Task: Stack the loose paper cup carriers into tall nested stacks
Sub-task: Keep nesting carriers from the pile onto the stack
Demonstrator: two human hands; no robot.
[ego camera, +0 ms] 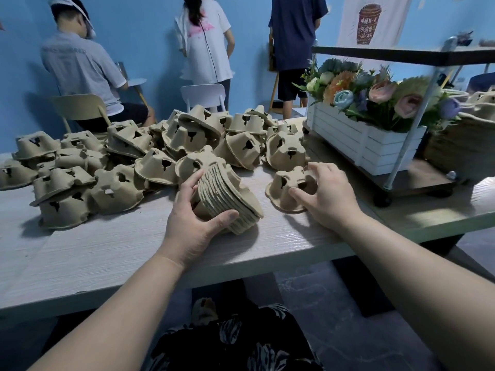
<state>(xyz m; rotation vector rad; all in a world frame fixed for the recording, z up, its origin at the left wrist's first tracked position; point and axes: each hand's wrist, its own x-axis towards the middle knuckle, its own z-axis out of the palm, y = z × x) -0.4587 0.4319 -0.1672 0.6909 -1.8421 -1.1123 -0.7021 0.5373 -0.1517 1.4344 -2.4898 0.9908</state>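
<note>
Two hands: both mine, on carriers at table (107, 253) front.
L hand (192, 223): gripping nested stack (227, 194), tilted, fingers curled round it.
R hand (326, 194): pinching single carrier (289, 187), beside stack.
Pile (128, 162): loose carriers behind.

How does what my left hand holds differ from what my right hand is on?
The left hand grips a nested stack of many carriers; the right hand grasps a single carrier. The stack is tilted on its side, layered rims facing the camera; the single carrier sits dome-up with its rim on the table. The stack is much thicker. Both are the same tan moulded pulp.
</note>
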